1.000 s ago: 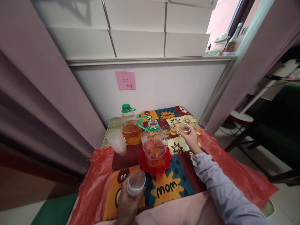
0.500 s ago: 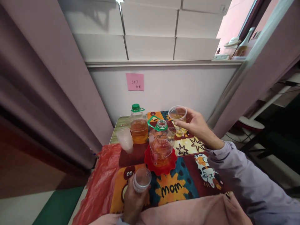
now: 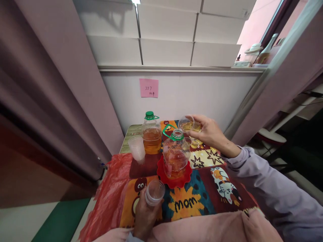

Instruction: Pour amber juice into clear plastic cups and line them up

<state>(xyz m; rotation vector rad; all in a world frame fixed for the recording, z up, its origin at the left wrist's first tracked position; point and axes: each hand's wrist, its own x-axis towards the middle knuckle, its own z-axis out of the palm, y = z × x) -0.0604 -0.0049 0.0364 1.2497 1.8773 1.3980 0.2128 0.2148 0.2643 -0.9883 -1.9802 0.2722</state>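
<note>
My right hand point(image 3: 214, 134) is wrapped round a clear plastic cup point(image 3: 187, 124) holding some yellowish liquid. That cup tips left, its rim close above the mouth of an uncapped jug point(image 3: 176, 156). The jug has a green neck handle, contains amber liquid and stands upright on a red scalloped dish point(image 3: 185, 181). Low in the view, my left hand point(image 3: 145, 215) grips a second clear plastic cup point(image 3: 155, 192), which looks empty. Behind the open jug, partly hidden, is another clear cup point(image 3: 195, 143) with yellowish liquid in it.
A similar jug point(image 3: 151, 139) with a green cap stands at the back left. Beside it leans a stack of clear cups point(image 3: 137, 149). A patterned cloth point(image 3: 186, 203) covers the table, with red plastic sheeting point(image 3: 111, 188) along the left side. The white wall point(image 3: 191, 90) rises behind.
The cup in my right hand has gone from nearly upright to tilted left, its rim now nearer the open jug's mouth. The view has shifted slightly; my left hand keeps its cup.
</note>
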